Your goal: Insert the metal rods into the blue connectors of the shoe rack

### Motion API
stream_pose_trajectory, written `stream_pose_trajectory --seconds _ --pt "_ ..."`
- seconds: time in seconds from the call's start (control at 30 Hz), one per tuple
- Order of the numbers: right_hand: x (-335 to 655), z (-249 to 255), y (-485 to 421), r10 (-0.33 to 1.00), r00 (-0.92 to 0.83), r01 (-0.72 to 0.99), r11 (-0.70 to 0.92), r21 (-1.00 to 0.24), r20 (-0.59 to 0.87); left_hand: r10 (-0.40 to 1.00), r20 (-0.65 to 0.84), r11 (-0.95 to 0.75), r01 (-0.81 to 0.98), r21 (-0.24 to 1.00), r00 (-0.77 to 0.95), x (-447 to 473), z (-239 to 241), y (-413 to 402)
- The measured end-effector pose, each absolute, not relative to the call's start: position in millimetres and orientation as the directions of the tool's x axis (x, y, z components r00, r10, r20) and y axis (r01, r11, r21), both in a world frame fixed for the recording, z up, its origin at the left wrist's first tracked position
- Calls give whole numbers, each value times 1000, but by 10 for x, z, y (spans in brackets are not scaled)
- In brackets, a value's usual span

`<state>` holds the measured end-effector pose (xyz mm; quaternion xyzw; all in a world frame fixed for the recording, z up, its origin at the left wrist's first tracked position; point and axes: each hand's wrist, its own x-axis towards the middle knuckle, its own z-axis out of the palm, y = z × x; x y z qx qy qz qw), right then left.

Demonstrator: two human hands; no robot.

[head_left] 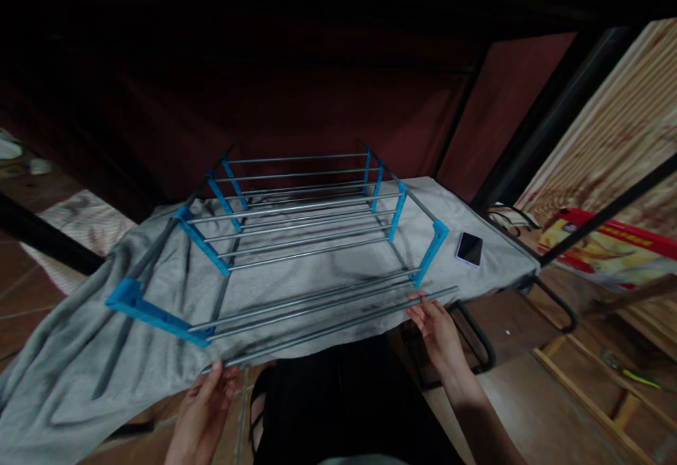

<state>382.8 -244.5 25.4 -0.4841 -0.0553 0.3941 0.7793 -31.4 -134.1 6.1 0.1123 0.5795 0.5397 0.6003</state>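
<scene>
A loose grey metal rod (317, 333) spans between my two hands, in front of a rack. My left hand (204, 403) pinches its left end, the thumb on top. Near the rod's right end, my right hand (436, 332) grips it with fingertips, and a short length sticks out beyond. The rack (296, 205) has several metal crossbars joined by blue plastic brackets, including a front left bracket (159, 315) and a front right bracket (432, 253). Two bars set in these front brackets run just behind the held rod.
The rack rests on a grey cloth (338, 265), wrinkled at the left. A phone (470, 249) lies on the cloth at the right. Beyond it are a red and yellow box (608, 246), a dark-framed stool (508, 331) and a wooden frame (587, 398) on the tiled floor.
</scene>
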Motion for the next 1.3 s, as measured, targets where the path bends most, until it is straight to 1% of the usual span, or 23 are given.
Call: stream_pose_trajectory --seconds 0.07,0.13,0.4,0.5,0.63,0.83,1.0,1.1,1.3 --pt "3831 294 -2409 681 676 -565 235 -791 -281 741 -599 368 -561 741 -305 -342 80 -1324" --pt "3825 334 -2364 690 669 -571 241 -785 -275 729 -605 348 -589 730 -319 -358 93 -1309" --pt "3805 415 -2217 689 674 -565 249 -787 -266 791 -546 333 -554 763 -277 -406 86 -1265" --pt "3817 415 -2193 683 680 -559 246 -792 -268 799 -533 323 -548 772 -279 -436 48 -1263" --pt "3834 423 -2181 681 682 -577 275 -769 -268 796 -528 301 -564 769 -295 -506 -50 -1250" --pt "3860 407 -2184 682 682 -575 276 -770 -265 741 -594 351 -575 739 -312 -613 -175 -1231" --pt "3869 386 -2179 684 683 -564 271 -780 -256 738 -595 358 -561 746 -320 -569 -110 -1259" --pt "3878 387 -2162 684 685 -554 267 -788 -250 730 -618 371 -588 718 -294 -526 -58 -1243" --pt "3967 266 -2223 661 688 -569 234 -788 -300 738 -612 326 -643 693 -284 -371 67 -1304"
